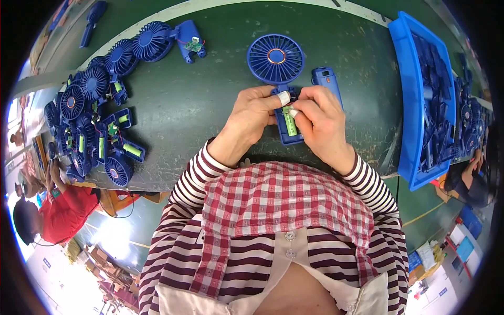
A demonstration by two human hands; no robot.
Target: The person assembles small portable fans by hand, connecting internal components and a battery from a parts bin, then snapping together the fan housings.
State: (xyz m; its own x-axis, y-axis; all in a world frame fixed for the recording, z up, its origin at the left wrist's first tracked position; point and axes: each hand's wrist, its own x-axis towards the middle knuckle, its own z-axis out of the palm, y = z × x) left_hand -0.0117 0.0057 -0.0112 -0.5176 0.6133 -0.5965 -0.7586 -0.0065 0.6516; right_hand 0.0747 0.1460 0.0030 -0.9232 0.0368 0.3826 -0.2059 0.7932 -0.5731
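Green cylindrical battery cell point(288, 120) sits in the open handle half point(289, 127) of the blue handheld fan point(276, 59), and both your hands are on it. Your right hand point(321, 125) pinches at the cell's top end with taped fingertips point(293, 113), palm covering the handle's right side; looks like it's pressing the cell down into its bay. Your left hand point(253, 116) clamps the handle's left edge near the fan neck, taped thumb point(283, 97) on top, so the shell stays flat on the dark green bench point(210, 100) and can't skid. Fan head lies face up, pointing away from you, clear of your fingers. Just right of it, touching your right hand, lies the matching blue handle cover point(326, 81), parked within reach. Farther left, a heap of same-type fans with open handles point(92, 123), green cells and small circuit boards showing. One more open fan point(163, 39) sits apart at top left. Far right, a blue tray point(407, 105) packed with blue parts. Other people are at the left and right frame edges, not at your station.
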